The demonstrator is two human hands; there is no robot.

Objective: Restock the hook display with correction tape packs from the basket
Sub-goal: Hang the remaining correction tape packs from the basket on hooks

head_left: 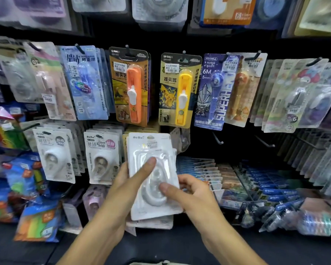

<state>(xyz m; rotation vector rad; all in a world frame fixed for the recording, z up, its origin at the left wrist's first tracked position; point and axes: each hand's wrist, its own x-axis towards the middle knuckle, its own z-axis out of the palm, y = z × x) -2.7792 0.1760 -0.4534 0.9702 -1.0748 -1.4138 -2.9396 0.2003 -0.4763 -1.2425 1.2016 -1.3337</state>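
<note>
I hold a small stack of white correction tape packs [151, 150] upright in front of the hook display, low in the middle. My left hand [130, 180] grips the stack's left edge, with the thumb laid across the front blister. My right hand [189, 190] grips the right edge, its thumb pressing the blister's lower part. Matching white packs hang on hooks just to the left [101, 157] and further left [54, 155]. The basket is not in view.
Above hang an orange clip pusher pack [131, 88] and a yellow one [179, 90]. Two bare hooks [217, 138] [265, 141] stick out to the right of the stack. Blue packs [199, 169] lie in rows low on the right. Coloured bags hang low on the left [36, 220].
</note>
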